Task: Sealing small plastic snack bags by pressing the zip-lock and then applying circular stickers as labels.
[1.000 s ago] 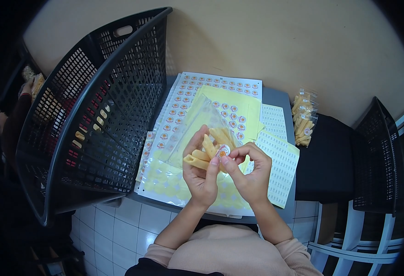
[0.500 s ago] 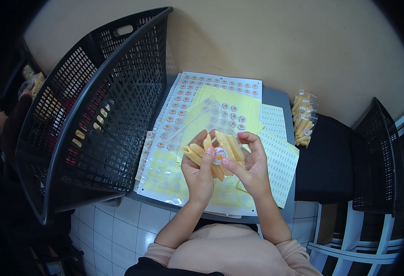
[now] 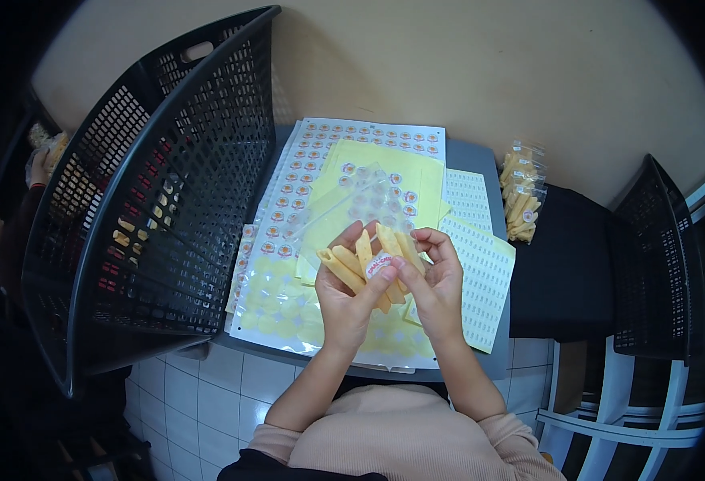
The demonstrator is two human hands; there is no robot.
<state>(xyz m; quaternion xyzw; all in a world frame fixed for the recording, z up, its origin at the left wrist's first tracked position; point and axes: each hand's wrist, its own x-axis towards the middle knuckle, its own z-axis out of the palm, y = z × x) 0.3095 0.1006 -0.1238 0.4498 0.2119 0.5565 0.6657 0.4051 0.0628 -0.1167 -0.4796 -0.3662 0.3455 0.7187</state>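
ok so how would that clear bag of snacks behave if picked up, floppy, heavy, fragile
The clear bag would likely be floppy at its upper end, where see-through film stretches beyond the snacks. The snack tubes look hollow at their open ends, so it is probably light for its size, and they might crack if squeezed hard.

One clear snack packet (image 3: 366,247), pale yellow sticks inside, held by left hand (image 3: 343,311) and right hand (image 3: 442,282); thumbs at its round sticker (image 3: 376,264). Sticker sheets (image 3: 286,191), several, on grey counter (image 3: 489,165). Black basket (image 3: 216,168), perforated, left. Filled packets (image 3: 521,196), clustered, right, far side.
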